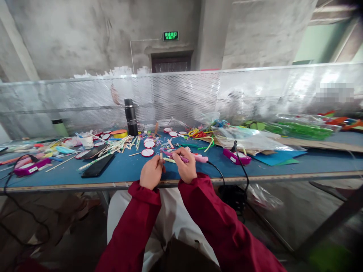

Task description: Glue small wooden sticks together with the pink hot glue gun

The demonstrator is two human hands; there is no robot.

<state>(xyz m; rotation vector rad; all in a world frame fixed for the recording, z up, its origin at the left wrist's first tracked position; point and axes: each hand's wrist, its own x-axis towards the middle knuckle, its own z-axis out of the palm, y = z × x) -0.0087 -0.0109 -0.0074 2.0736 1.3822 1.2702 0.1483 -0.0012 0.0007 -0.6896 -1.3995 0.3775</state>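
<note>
One pen [202, 158], one stick [161, 155] in hand; two purple boxes [231, 156], left and right.
Left hand [151, 173] pinched on stick; right hand [185, 165] clamped round pen.

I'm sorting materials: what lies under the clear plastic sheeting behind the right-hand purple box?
A flat blue sheet sticks out beneath the clear plastic sheeting, with a green sheet peeking out below. Whatever else is covered cannot be made out.

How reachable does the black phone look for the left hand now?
Probably yes: the black phone lies leftward of the left hand, with only blue tabletop showing between. That hand seems to pinch a small stick, though, so it may need freeing first.
</note>
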